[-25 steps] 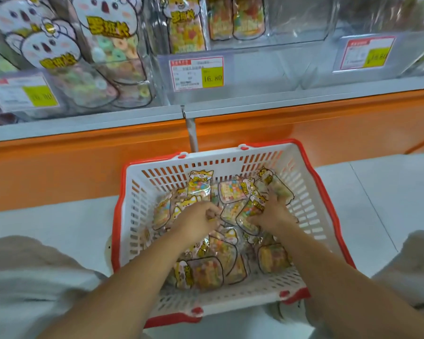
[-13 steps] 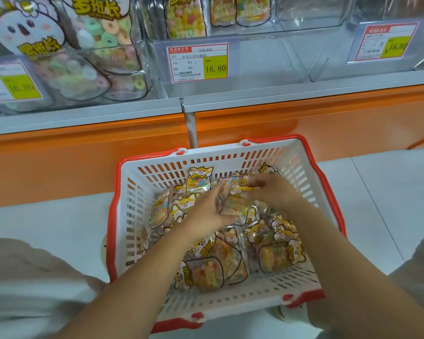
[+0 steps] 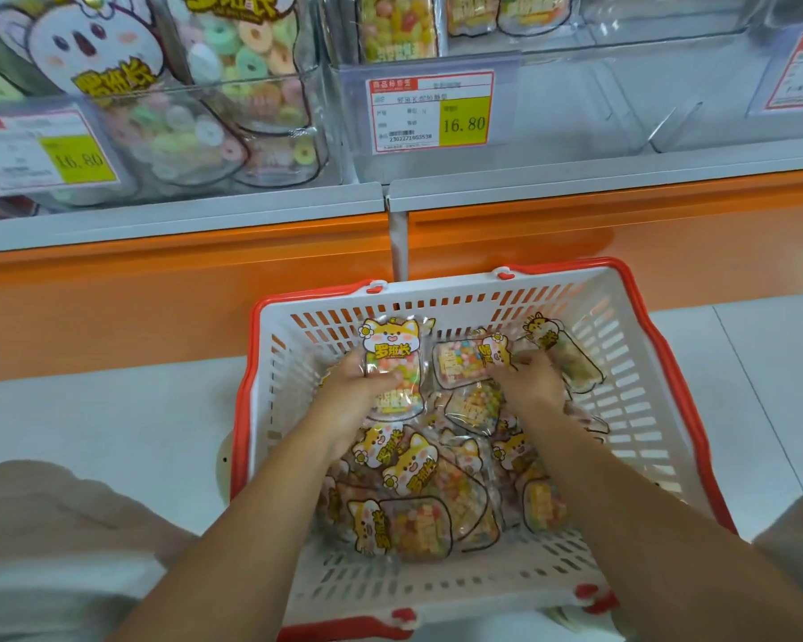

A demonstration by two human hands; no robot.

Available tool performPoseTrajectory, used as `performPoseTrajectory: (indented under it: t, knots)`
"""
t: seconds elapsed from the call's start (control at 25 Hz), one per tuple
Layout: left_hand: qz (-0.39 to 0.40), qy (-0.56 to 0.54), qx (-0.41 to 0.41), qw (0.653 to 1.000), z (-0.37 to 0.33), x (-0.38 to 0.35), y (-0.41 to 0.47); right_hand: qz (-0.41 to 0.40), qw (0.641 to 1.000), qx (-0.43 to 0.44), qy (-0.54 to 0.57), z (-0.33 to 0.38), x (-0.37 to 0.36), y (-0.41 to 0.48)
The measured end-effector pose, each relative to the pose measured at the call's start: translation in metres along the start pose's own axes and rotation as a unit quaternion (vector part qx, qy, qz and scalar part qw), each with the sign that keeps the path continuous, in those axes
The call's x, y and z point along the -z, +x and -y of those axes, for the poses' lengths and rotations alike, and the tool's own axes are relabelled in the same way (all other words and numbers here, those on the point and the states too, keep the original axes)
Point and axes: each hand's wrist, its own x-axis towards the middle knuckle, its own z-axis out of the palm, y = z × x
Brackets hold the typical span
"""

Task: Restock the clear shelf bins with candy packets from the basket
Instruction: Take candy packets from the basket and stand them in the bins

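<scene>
A white basket with a red rim (image 3: 631, 326) stands on the floor, holding several clear candy packets with a yellow cat print (image 3: 418, 516). My left hand (image 3: 348, 396) grips an upright cat packet (image 3: 392, 359) near the basket's far wall. My right hand (image 3: 531, 379) holds another packet (image 3: 467, 361) lying sideways beside it. Above, a clear shelf bin (image 3: 576, 108) with a 16.80 price tag (image 3: 430, 115) holds a few of the same packets at its back.
The bin on the left (image 3: 182, 132) is full of ring-candy packets. A third clear bin (image 3: 798, 71) sits at the far right. An orange base panel (image 3: 158, 294) runs under the grey shelf edge. My knees flank the basket on the white floor.
Both hands have moved toward the basket's far wall and lifted packets up off the pile; the left packet now stands upright. The view has tilted closer to the shelf.
</scene>
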Motion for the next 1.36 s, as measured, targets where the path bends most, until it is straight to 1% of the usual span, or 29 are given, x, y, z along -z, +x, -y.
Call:
performPoseTrajectory:
  t: [0.08, 0.16, 0.28, 0.36, 0.4, 0.48, 0.56, 0.6, 0.68, 0.72, 0.8, 0.84, 0.88, 0.92, 0.96, 1.0, 1.04, 1.08, 1.12, 1.2, 1.24, 1.28, 1.36]
  knots:
    - [-0.008, -0.025, -0.002, 1.000, -0.002, 0.001, -0.002, -0.028, 0.998, 0.023, 0.054, 0.001, -0.005, -0.004]
    - [-0.018, -0.050, 0.007, 0.999, -0.003, 0.000, 0.000, -0.012, 0.991, 0.063, 0.118, 0.005, -0.004, -0.008]
    - [-0.028, -0.060, 0.029, 0.997, -0.002, 0.000, 0.003, 0.018, 0.955, 0.090, 0.280, 0.019, 0.016, -0.021]
    - [-0.036, -0.043, 0.032, 0.998, 0.003, 0.000, 0.005, 0.032, 0.940, 0.093, 0.327, 0.025, 0.035, -0.029]
    - [-0.035, -0.040, 0.033, 0.998, 0.004, -0.001, 0.007, 0.052, 0.937, 0.094, 0.333, 0.025, 0.042, -0.032]
    - [-0.014, -0.050, 0.048, 0.997, 0.005, -0.003, 0.006, 0.130, 0.927, 0.098, 0.338, 0.024, 0.053, -0.038]
    - [0.033, -0.062, 0.075, 0.995, 0.002, -0.008, 0.004, 0.206, 0.909, 0.104, 0.346, 0.024, 0.052, -0.047]
    - [0.057, -0.057, 0.083, 0.993, -0.001, -0.012, 0.000, 0.224, 0.908, 0.111, 0.338, 0.025, 0.048, -0.053]
    - [0.071, -0.028, 0.064, 0.995, -0.006, -0.020, -0.012, 0.234, 0.915, 0.135, 0.300, 0.029, 0.035, -0.066]
    - [0.065, -0.022, 0.043, 0.997, -0.007, -0.020, -0.014, 0.224, 0.923, 0.139, 0.280, 0.031, 0.029, -0.070]
    - [0.023, -0.025, 0.014, 0.999, -0.008, -0.010, -0.018, 0.210, 0.940, 0.108, 0.245, 0.035, 0.025, -0.069]
    - [0.005, -0.042, 0.008, 0.999, -0.011, -0.002, -0.023, 0.219, 0.949, 0.088, 0.209, 0.033, 0.026, -0.067]
    - [-0.010, -0.067, 0.006, 0.998, -0.014, 0.007, -0.024, 0.247, 0.956, 0.086, 0.133, 0.033, 0.030, -0.067]
    - [-0.026, -0.084, 0.005, 0.996, -0.019, 0.015, -0.029, 0.288, 0.951, 0.110, 0.011, 0.030, 0.033, -0.068]
    - [-0.034, -0.093, 0.004, 0.995, -0.020, 0.022, -0.032, 0.333, 0.925, 0.145, -0.111, 0.027, 0.033, -0.072]
    - [-0.043, -0.099, 0.010, 0.994, -0.022, 0.026, -0.036, 0.370, 0.889, 0.180, -0.203, 0.023, 0.028, -0.077]
    - [-0.046, -0.101, 0.015, 0.994, -0.019, 0.032, -0.038, 0.390, 0.861, 0.204, -0.255, 0.018, 0.019, -0.084]
    - [-0.048, -0.100, 0.020, 0.994, -0.019, 0.035, -0.044, 0.389, 0.853, 0.221, -0.269, 0.012, 0.008, -0.090]
    - [-0.047, -0.096, 0.023, 0.994, -0.015, 0.039, -0.045, 0.367, 0.863, 0.226, -0.265, 0.008, -0.001, -0.097]
    - [-0.047, -0.084, 0.031, 0.995, -0.009, 0.045, -0.051, 0.269, 0.897, 0.236, -0.258, 0.000, -0.015, -0.104]
    - [-0.047, -0.086, 0.035, 0.995, -0.007, 0.047, -0.054, 0.219, 0.904, 0.238, -0.280, -0.004, -0.020, -0.105]
    - [-0.046, -0.092, 0.036, 0.994, -0.004, 0.049, -0.055, 0.187, 0.905, 0.239, -0.299, -0.007, -0.023, -0.106]
    - [-0.038, -0.098, 0.041, 0.994, 0.001, 0.049, -0.059, 0.161, 0.916, 0.228, -0.288, -0.012, -0.027, -0.105]
